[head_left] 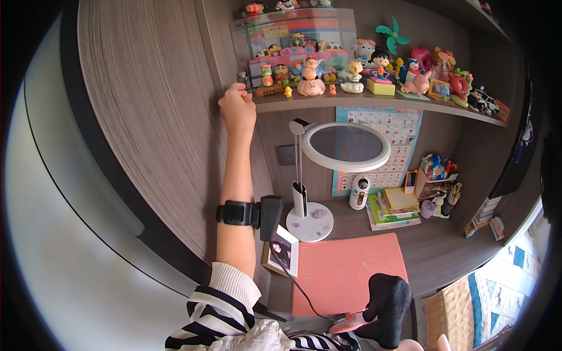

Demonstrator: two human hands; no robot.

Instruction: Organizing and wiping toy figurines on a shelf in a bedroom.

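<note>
The left hand is up at the left end of the toy shelf, right by the tall wood board. Its fingers are curled in like a fist, but I cannot tell if they grip the shelf or hold some little thing. The arm goes almost straight up, with a black strap around it and a black box at its side. I cannot tell what the right hand is doing. Near the fist, on the shelf, are a small brown block and a tiny yellow duck. A pink pig sits to the right of the duck, and a clear case with toys in it stands behind them. Farther right, a green pinwheel sticks up over more toys. Under the shelf, a white lamp with a big round top stands on the desk. A pink mat lies in front of it, and a photo frame is by the mat's left side. Books lie in a pile at the back, near a wall chart.
</note>
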